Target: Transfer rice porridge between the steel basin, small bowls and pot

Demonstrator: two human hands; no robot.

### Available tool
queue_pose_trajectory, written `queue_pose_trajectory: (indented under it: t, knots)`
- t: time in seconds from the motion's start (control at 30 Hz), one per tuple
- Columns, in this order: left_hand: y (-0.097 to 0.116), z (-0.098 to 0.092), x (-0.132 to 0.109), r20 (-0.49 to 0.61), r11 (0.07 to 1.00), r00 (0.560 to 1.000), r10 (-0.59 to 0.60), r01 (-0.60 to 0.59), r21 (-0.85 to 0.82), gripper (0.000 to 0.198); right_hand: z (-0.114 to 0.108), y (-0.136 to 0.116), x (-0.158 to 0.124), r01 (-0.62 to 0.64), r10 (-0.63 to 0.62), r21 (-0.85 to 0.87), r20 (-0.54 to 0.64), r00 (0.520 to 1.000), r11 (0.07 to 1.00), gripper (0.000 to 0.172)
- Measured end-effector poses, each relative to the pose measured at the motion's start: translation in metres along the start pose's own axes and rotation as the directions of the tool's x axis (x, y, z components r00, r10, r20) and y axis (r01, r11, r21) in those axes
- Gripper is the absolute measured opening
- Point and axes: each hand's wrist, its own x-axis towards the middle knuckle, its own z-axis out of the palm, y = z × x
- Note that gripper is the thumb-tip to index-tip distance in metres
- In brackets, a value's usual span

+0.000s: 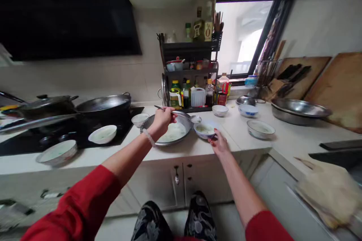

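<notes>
One blue-rimmed bowl of pale, green-flecked liquid sits at the front of the counter, just right of a wide steel basin holding more of the same. The right hand grips the bowl's near right side, thumb at the rim. The left hand is closed around the handle of a metal ladle, which reaches across the basin so that its head is at the bowl's far left edge; whether they touch cannot be told. Just left of the basin stands a small bowl, and farther left are a lipped bowl and a larger patterned bowl, both filled. To the right, a floral bowl also holds liquid. Behind the basin rises a black rack of bottles and jars. A wok and a lidded pot occupy the cooktop; two wooden cutting boards lean at far right.
</notes>
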Motion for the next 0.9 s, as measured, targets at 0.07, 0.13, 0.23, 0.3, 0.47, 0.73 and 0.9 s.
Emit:
queue_pose_trajectory:
  t: [0.07, 0.13, 0.23, 0.3, 0.47, 0.73, 0.9]
  knots:
    - [-0.006, 0.009, 0.001, 0.033, 1.000, 0.999, 0.013, -0.014, 0.018, 0.013, 0.000, 0.001, 0.001, 0.004, -0.004, -0.004, 0.008, 1.000, 1.000, 0.034]
    - [-0.014, 0.015, -0.001, 0.092, 0.995, 0.994, 0.061, -0.068, 0.076, 0.011, -0.001, 0.002, 0.002, 0.000, 0.000, -0.009, 0.009, 1.000, 1.000, 0.033]
    - [-0.027, 0.020, -0.007, 0.249, 0.945, 0.951, 0.181, -0.239, 0.224, 0.010, -0.001, 0.002, 0.002, -0.023, 0.023, -0.020, -0.001, 1.000, 1.000, 0.032]
    - [-0.034, 0.019, -0.014, 0.388, 0.858, 0.886, 0.254, -0.392, 0.332, 0.011, -0.002, 0.002, 0.003, -0.044, 0.044, -0.020, -0.003, 0.999, 0.999, 0.031]
    - [-0.042, 0.011, -0.026, 0.661, 0.547, 0.647, 0.379, -0.733, 0.404, 0.018, -0.002, 0.002, 0.002, -0.053, 0.053, 0.006, 0.001, 0.999, 0.999, 0.026]
    - [-0.053, 0.005, -0.019, 0.504, 0.795, 0.796, 0.336, -0.526, 0.301, 0.014, -0.002, 0.002, 0.003, -0.053, 0.053, -0.002, -0.008, 0.999, 0.999, 0.025]
    - [-0.043, -0.002, -0.006, 0.123, 0.990, 0.982, 0.142, -0.140, -0.025, 0.011, -0.003, 0.003, 0.004, -0.032, 0.032, 0.012, 0.000, 0.999, 0.999, 0.027]
